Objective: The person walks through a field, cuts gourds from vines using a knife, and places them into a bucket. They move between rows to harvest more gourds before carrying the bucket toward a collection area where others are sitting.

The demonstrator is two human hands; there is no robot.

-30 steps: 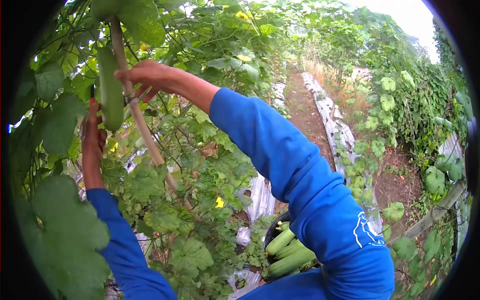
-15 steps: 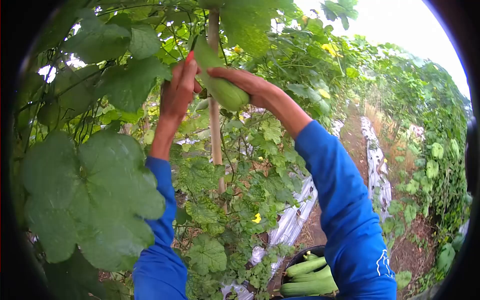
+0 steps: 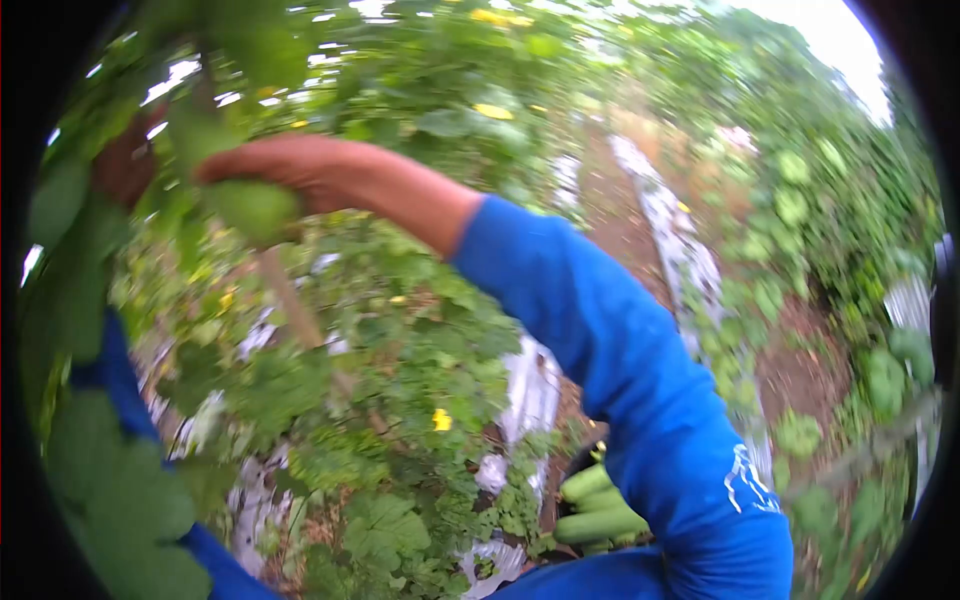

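The view is blurred by motion. At the upper left, my right hand [image 3: 275, 170] is wrapped round a green gourd [image 3: 255, 210], its fingers over the upper part and the rounded lower end showing below. My left hand [image 3: 126, 165] is a dark smear just left of the gourd, partly behind leaves; its fingers and anything in them cannot be made out. A wooden stake [image 3: 290, 300] slants down beneath the gourd.
Large leaves [image 3: 115, 480] cover the lower left in front of my left sleeve. Picked gourds [image 3: 600, 515] lie in a dark container [image 3: 583, 458] at the bottom. Silvery sheeting [image 3: 672, 225] lines a dirt path [image 3: 620, 215], with dense vines [image 3: 850, 200] at the right.
The view has swung right, so both hands, the gourd and the stake now appear further left. The red object seen at my left hand no longer shows. My right hand remains on the gourd.
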